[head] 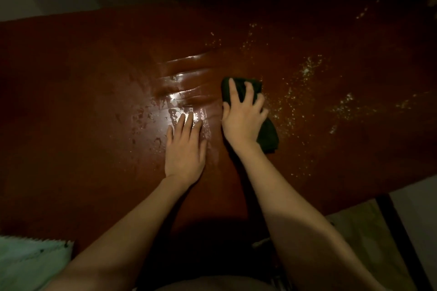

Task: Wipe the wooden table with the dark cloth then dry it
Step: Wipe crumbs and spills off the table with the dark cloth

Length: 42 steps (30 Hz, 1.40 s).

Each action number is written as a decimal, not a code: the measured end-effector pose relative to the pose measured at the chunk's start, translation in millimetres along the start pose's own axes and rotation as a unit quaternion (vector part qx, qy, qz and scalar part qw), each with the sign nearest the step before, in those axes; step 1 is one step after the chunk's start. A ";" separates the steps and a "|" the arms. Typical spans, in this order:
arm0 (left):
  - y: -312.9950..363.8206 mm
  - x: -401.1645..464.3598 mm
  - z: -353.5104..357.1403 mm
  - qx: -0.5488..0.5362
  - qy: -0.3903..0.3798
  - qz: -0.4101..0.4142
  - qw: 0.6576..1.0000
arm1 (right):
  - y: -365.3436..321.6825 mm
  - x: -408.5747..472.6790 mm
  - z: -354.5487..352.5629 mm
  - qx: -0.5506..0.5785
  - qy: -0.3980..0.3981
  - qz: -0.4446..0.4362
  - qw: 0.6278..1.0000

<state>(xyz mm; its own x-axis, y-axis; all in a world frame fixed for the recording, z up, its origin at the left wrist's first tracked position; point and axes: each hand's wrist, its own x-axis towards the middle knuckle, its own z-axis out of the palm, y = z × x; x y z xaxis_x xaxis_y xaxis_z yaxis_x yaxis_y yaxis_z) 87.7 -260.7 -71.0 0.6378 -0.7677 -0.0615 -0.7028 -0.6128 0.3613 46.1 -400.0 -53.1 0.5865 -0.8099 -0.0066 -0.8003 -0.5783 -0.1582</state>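
The reddish-brown wooden table (82,78) fills most of the view. A dark cloth (268,133) lies bunched on it right of centre. My right hand (243,118) presses down on the cloth with spread fingers, the fingertips curling over its far edge. My left hand (185,146) rests flat on the wet wood just left of the cloth, fingers straight. Wet streaks (186,82) shine to the left of the cloth. White specks and droplets (307,92) are scattered across the right side of the table.
A pale folded cloth or towel (30,264) lies at the table's near left corner. The table's near right edge runs diagonally, with a dark bar (399,231) and pale floor beyond it. A wall stands behind the far edge.
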 end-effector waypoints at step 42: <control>6.6 -3.9 1.0 0.029 -0.003 -0.003 1.000 | 56.6 -170.8 -8.8 -0.013 0.037 -0.079 0.996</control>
<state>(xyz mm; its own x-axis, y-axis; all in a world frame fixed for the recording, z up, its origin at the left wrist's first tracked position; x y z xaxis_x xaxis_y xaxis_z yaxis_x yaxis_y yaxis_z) 80.2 -262.0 -69.2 0.6399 -0.7654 -0.0680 -0.7168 -0.6264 0.3062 -100.5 -295.2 -52.2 0.6950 -0.7134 0.0898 -0.7027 -0.7003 -0.1252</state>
